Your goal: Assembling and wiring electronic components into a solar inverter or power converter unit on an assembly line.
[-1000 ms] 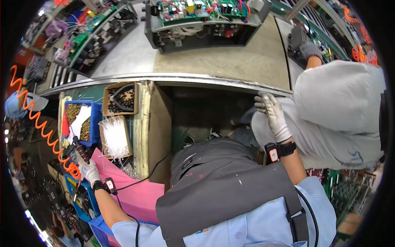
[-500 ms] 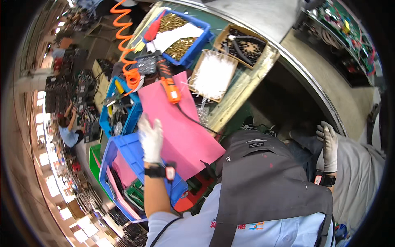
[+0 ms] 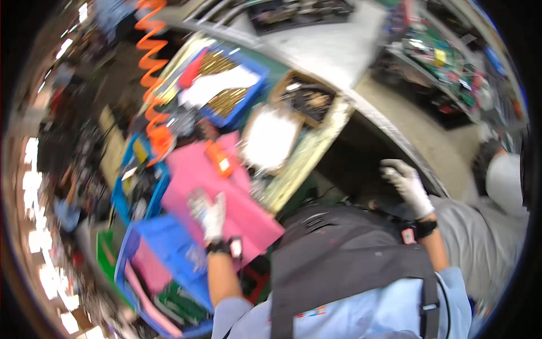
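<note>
My left hand (image 3: 208,216), in a white glove, is over the near part of a pink sheet (image 3: 192,175), thumb and fingers apart and nothing in it. Whether it touches the sheet I cannot tell. On the sheet's far part lies an orange and black power tool (image 3: 218,158). Out to the right, my right hand (image 3: 409,186), also gloved, is raised beside the dark gap past the table edge. Its fingers are slightly bent and apart, and it holds nothing. Just left of my left hand stands a blue crate (image 3: 169,237) with green circuit boards (image 3: 180,302) inside.
A blue bin (image 3: 257,85) of brass-coloured parts stands at the back, next to a box of white strips (image 3: 271,135) and a cardboard box of dark parts (image 3: 310,101). An orange coiled hose (image 3: 149,79) hangs at left over a light-blue tray (image 3: 121,200). Another person (image 3: 505,181) is at far right.
The view has shifted and blurred, so the bench sits farther left. My left hand has come from the crate's edge onto the sheet area; my right hand has tilted leftward. Both stay empty.
</note>
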Demonstrator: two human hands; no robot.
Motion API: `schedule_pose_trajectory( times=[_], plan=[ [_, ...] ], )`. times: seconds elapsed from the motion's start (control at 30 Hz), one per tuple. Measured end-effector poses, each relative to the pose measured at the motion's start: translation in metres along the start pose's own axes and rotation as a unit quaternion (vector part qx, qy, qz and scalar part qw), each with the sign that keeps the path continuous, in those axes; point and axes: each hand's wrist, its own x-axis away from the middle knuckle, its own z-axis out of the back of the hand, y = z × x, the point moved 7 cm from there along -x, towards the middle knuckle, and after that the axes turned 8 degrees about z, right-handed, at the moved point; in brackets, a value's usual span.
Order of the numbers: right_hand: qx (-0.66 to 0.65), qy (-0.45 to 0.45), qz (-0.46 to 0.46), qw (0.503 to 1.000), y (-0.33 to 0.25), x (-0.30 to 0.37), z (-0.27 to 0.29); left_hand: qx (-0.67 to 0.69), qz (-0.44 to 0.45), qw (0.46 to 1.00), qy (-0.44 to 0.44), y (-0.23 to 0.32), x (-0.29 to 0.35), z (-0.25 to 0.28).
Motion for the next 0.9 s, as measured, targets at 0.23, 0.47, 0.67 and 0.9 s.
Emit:
schedule_pose_trajectory(
  times=[0.23, 0.47, 0.67, 0.9],
  plan=[
    [0.086, 0.306, -0.016, 0.948, 0.063, 0.009, 0.095, 0.271, -0.219, 0.917, 0.196, 0.156, 0.009, 0.088],
    [-0.128, 0.599, -0.053, 0.789, 0.116, 0.033, 0.211, 0.313, -0.586, 0.743, 0.083, 0.423, 0.134, 0.168],
    [-0.160, 0.676, -0.023, 0.719, 0.215, -0.036, 0.270, 0.271, -0.645, 0.657, 0.281, 0.591, 0.176, 0.251],
    [-0.059, 0.545, -0.031, 0.836, 0.159, -0.066, 0.277, 0.125, -0.626, 0.681, 0.360, 0.650, 0.134, 0.244]
  ],
)
